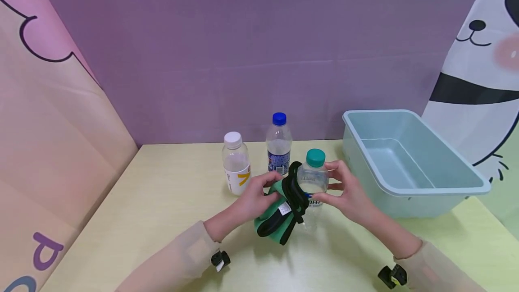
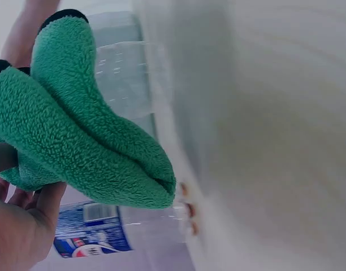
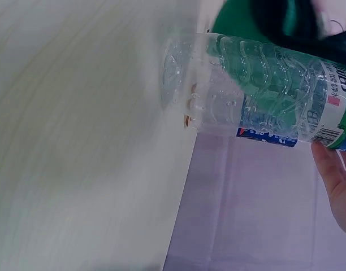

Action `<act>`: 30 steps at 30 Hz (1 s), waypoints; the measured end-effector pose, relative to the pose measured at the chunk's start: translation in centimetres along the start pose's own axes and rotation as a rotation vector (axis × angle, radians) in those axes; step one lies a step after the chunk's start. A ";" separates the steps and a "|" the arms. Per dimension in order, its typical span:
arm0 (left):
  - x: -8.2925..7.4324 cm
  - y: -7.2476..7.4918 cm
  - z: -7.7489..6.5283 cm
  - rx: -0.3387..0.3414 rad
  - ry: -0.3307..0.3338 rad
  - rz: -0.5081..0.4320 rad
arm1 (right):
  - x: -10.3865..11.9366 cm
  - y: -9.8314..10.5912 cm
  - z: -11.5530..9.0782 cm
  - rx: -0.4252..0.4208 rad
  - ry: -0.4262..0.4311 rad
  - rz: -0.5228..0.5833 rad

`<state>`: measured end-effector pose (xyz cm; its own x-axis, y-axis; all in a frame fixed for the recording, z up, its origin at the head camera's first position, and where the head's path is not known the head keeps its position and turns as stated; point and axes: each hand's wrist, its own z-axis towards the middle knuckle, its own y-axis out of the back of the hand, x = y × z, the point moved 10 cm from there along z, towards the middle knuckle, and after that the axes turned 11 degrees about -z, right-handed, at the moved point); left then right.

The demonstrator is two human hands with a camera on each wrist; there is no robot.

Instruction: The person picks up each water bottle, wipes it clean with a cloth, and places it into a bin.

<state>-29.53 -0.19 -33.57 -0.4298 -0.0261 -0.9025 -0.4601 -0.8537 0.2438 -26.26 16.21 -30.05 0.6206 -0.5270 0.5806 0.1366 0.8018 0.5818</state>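
My left hand (image 1: 252,201) grips a folded green cloth (image 2: 94,130) with black edging and a small white tag. The cloth is held against or very close to the left side of a clear plastic bottle (image 1: 313,179) with a teal cap (image 1: 316,157). On that bottle's other side, the fingers and thumb of my right hand (image 1: 352,196) hold it near its label. In the right wrist view the ribbed bottle (image 3: 275,96) has its base close to the table; whether it touches is hard to tell.
Behind the hands stand a white-capped bottle (image 1: 236,161) and a blue-capped bottle (image 1: 279,141) with a blue label. A light blue plastic tub (image 1: 421,190) occupies the right side of the pale wooden table (image 1: 162,184). A purple backdrop (image 1: 243,57) rises behind the table.
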 end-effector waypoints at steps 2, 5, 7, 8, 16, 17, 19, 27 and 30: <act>-0.6 0.3 0.2 -0.018 -0.008 -0.031 | 0.0 0.1 0.0 -0.002 0.002 0.006; -1.4 0.7 0.5 -0.044 -0.011 -0.056 | 0.0 0.1 0.0 0.000 -0.006 0.011; -2.0 0.9 0.7 -0.054 -0.024 -0.074 | 0.0 0.1 0.0 0.005 -0.009 0.013; -2.3 1.0 0.8 -0.059 -0.028 -0.079 | -0.1 0.1 -0.1 0.006 -0.011 0.013; -3.9 1.8 1.2 -0.112 -0.072 -0.105 | -0.3 0.0 -0.1 0.021 -0.017 -0.001; -4.0 1.8 1.2 -0.114 -0.067 -0.110 | -0.3 0.0 -0.1 0.022 -0.019 -0.003; -4.0 1.8 1.3 -0.113 -0.060 -0.109 | -0.3 0.0 -0.1 0.019 -0.017 -0.004; -3.2 1.0 1.2 -0.033 -0.029 -0.029 | 0.0 0.2 -0.1 -0.013 0.005 0.005; -2.3 0.5 0.9 0.006 -0.010 -0.014 | 0.1 0.2 -0.2 -0.012 0.005 0.005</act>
<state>-29.50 -0.12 -31.07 -0.4306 -0.0087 -0.9025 -0.4709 -0.8509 0.2329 -26.06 16.38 -30.01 0.6249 -0.5214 0.5811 0.1426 0.8080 0.5717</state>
